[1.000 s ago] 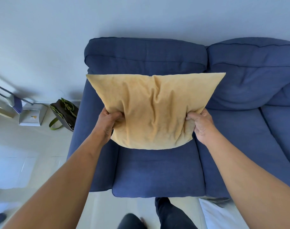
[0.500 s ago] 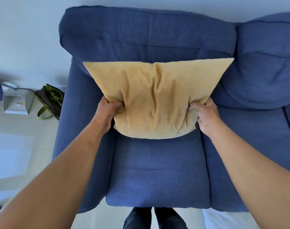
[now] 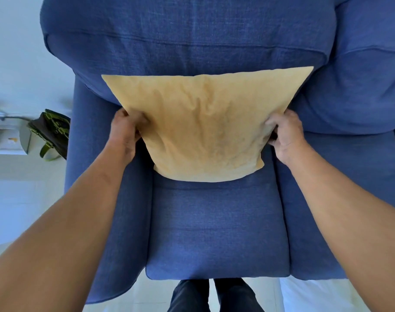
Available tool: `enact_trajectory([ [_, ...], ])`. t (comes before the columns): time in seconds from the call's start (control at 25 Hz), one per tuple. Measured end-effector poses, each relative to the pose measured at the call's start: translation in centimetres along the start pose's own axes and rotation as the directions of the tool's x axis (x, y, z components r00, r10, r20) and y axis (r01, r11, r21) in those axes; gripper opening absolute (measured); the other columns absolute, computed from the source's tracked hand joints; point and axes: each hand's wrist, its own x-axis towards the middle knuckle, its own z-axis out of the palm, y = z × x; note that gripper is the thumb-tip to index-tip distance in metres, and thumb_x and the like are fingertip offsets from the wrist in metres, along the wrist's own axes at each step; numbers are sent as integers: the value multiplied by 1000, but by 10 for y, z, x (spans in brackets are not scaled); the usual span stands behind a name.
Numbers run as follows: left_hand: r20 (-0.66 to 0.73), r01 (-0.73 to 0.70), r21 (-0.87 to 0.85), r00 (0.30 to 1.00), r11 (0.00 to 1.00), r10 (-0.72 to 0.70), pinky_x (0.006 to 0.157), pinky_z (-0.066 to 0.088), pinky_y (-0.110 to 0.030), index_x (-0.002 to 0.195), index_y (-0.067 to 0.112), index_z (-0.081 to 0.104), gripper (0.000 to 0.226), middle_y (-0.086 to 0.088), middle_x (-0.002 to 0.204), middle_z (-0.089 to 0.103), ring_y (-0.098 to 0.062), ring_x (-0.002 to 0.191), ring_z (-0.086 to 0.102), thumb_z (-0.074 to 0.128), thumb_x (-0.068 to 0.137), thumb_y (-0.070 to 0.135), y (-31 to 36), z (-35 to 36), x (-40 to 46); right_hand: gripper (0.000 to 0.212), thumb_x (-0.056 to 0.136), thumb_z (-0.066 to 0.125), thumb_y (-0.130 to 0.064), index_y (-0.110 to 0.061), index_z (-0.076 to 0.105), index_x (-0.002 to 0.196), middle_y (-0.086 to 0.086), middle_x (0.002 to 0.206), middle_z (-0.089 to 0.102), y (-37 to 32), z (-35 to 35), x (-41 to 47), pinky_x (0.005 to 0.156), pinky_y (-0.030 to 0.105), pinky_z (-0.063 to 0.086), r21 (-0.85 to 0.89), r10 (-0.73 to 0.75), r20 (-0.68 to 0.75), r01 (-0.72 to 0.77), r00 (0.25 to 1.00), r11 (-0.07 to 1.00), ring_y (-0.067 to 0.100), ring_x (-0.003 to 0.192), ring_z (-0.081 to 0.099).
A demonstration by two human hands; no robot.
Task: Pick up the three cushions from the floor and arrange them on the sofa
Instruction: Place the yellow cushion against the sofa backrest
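A tan square cushion (image 3: 205, 124) leans against the backrest of the blue sofa (image 3: 216, 233), its lower edge on the leftmost seat. My left hand (image 3: 126, 131) grips its left side and my right hand (image 3: 284, 134) grips its right side. The cushion stands nearly upright, its top edge against the back pillow. No other loose cushion is clearly in view.
A dark bag with green straps (image 3: 50, 131) and a white box (image 3: 7, 140) sit on the pale floor left of the sofa's arm. Something white (image 3: 309, 296) lies on the floor at the bottom right. My legs (image 3: 212, 296) stand at the seat's front edge.
I have leaned closer to the sofa, and the cushion has moved down and back until it rests on the seat against the backrest. Both hands keep their hold on its sides.
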Motion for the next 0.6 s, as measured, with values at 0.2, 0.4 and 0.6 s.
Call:
enact_trajectory([
  [0.2,-46,-106,122,993,987,113,96,56,-33,117,26,66,28,13,111,72,-5,104,67,75,93,38,29,3,-1,34,84,82,-41,-23,70,110,-4,112,78,-30,8,5,91,37,61,-71,-123,-104,116,987,991,15,104,74],
  [0.4,-164,-206,234,955,950,248,94,58,-31,112,24,71,29,10,106,73,-5,97,69,78,88,37,28,5,-4,13,90,78,-29,-21,67,86,-4,89,74,-43,-4,15,73,30,59,-165,-190,-224,155,956,974,11,78,67],
  [0.6,-87,-105,229,988,968,128,102,57,-45,132,25,63,42,14,111,68,-15,113,66,73,95,42,25,5,-4,20,94,73,-40,-28,62,84,-11,89,64,-33,-2,14,89,40,58,-286,-112,-186,55,976,957,11,87,62],
])
